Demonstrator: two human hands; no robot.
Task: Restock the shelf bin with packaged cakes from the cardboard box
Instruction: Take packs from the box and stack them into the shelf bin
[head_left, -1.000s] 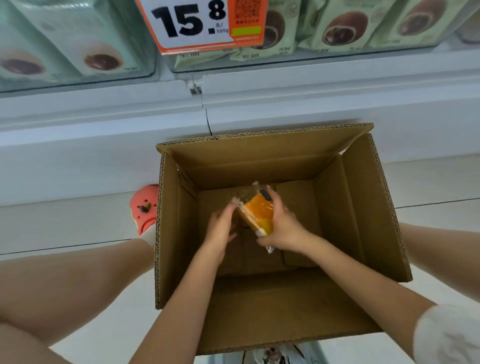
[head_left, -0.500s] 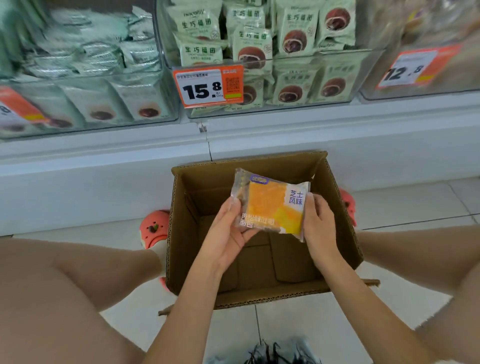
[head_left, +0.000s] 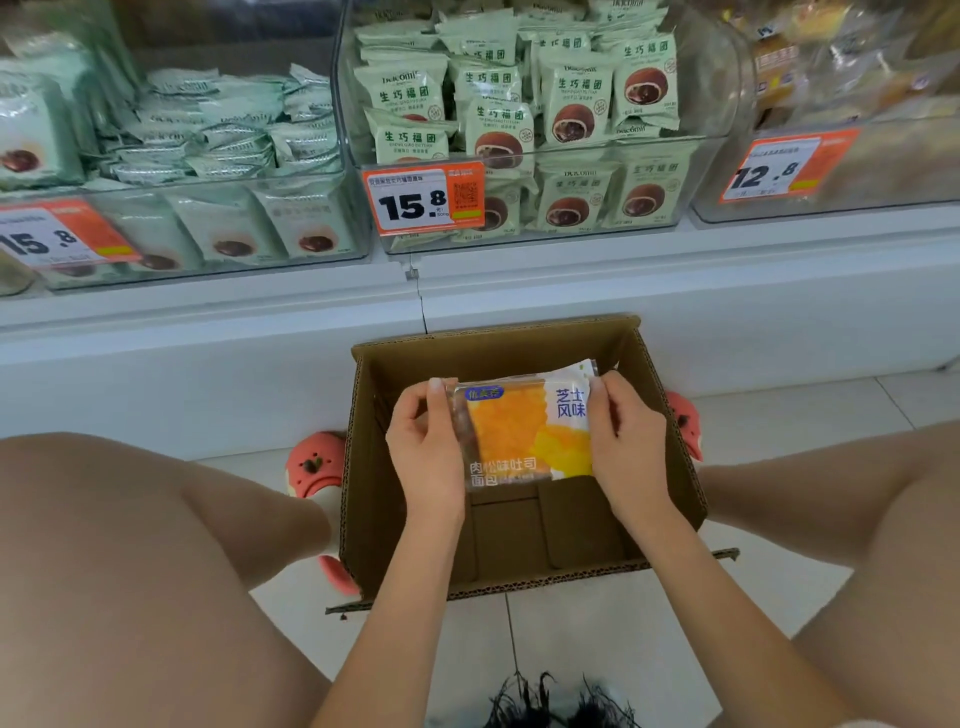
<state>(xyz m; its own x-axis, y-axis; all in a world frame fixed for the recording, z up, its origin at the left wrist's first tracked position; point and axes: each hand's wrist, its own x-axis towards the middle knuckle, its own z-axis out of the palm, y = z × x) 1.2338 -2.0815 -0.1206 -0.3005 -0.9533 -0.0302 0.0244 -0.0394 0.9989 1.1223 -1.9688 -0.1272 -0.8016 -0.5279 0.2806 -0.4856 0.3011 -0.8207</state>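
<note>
Shop aisle, pale tiled floor (head_left: 582, 629); white shelf unit (head_left: 675, 291) ahead carrying clear plastic bins with orange price tags. Centre clear bin (head_left: 524, 234), tagged 15.8, is packed with pale-green packets showing a brown round cake; the left-hand clear bin (head_left: 208, 228) holds similar green packets, stacked flat at the back. Right-hand clear bin (head_left: 831, 171), tagged 12.8, holds yellowish wrapped goods, too blurred to identify; probable destination for the item in hand, judging by colour, not confirmed. Open brown cardboard box (head_left: 363, 467) sits on the floor between the person's knees, close against the shelf base, presumably to keep each lift short. Its visible floor shows only bare flaps, so this may be the last item. Held above the box opening: one clear-wrapped orange-and-yellow packaged cake with a white label panel (head_left: 524, 431), face up, roughly level, printed side toward the camera. Left hand (head_left: 426, 447) pinches the packet's left edge, fingers curled round it; right hand (head_left: 623, 441) pinches the right edge likewise. Hands are apart, one per end, which keeps the soft wrapper taut and the label readable, likely for a check of orientation before placing. Pink clog shoes (head_left: 311, 462) flank the box. Packet not yet in any bin.
</note>
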